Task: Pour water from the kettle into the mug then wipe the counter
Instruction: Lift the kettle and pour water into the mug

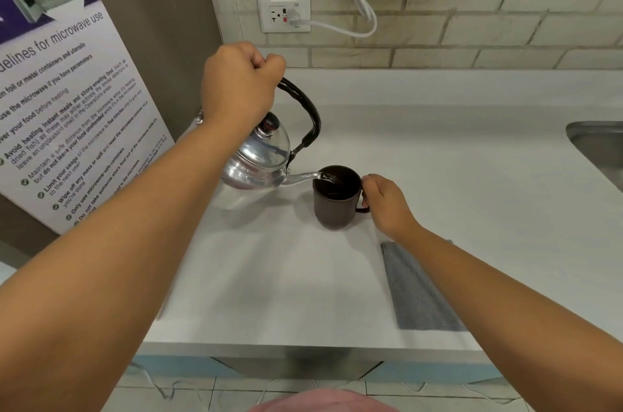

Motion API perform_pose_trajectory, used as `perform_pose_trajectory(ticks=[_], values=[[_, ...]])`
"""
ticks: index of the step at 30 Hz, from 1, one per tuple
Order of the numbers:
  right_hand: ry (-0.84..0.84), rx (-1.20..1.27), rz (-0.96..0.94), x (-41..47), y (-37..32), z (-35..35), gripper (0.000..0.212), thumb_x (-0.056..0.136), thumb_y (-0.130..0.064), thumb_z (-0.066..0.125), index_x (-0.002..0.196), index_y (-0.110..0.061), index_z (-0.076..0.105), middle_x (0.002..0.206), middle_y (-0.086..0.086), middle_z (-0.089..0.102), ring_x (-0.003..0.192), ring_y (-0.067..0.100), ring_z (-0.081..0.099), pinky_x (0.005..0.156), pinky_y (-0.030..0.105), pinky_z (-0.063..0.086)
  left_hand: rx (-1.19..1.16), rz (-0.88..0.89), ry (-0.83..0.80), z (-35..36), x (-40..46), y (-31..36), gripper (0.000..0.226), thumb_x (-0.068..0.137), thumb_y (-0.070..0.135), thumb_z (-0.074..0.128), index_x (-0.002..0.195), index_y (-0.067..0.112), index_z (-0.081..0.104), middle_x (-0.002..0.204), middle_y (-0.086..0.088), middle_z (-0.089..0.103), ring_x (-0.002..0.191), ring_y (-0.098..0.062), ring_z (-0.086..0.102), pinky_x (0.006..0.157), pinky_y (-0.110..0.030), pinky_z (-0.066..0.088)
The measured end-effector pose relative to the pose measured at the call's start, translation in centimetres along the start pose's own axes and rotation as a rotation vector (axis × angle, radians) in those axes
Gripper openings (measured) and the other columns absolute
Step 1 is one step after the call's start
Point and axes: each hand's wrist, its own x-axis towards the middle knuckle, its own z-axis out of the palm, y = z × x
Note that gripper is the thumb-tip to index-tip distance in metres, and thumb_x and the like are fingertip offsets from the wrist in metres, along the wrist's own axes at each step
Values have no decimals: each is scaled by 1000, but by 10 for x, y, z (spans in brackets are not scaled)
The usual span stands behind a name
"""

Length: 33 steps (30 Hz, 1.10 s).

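White counter (455,175) meets brick-tiled wall (472,6), sink (596,145) at right.

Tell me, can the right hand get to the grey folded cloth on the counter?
Probably yes. The grey folded cloth lies flat under the right forearm with nothing on it, but the right hand must first release the dark mug.

Left hand (241,82) raised in a closed fist, forearm stretched forward, right hand (387,200) lower, fingers curled, apparently gripping, wrist bent
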Motion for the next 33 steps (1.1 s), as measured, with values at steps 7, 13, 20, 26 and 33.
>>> perform_pose_trajectory(ticks=[7,13,20,26,33], values=[[-12,1,4,1,1,-1,32,97,-17,34,67,-9,43,65,10,44,64,19,42,54,23,32,25,15,-33,2,2,6,31,77,24,53,49,18,39,49,3,39,48,-11,36,54,-25,36],[-23,24,5,2,2,-1,32,97,-19,34,68,-8,46,67,14,46,65,20,43,49,17,32,76,18,-61,5,5,14,30,77,26,53,50,20,41,50,4,42,51,-14,40,52,-24,35],[-26,10,5,3,3,-1,34,98,-21,33,68,-9,45,67,13,46,65,20,44,51,18,33,98,24,-88,7,6,18,29,77,26,53,50,20,42,49,4,42,47,-11,38,48,-22,33],[-32,14,2,4,4,-2,33,97,-19,34,67,-9,44,67,12,46,66,20,44,53,20,34,127,38,-107,9,6,23,29,77,26,53,51,19,42,49,3,42,47,-14,37,50,-25,34],[-31,26,1,4,4,-2,32,96,-18,34,67,-10,44,66,11,45,66,19,44,55,22,35,148,76,-126,12,7,28,29,78,26,54,53,18,42,51,2,43,52,-18,41,54,-29,38]])
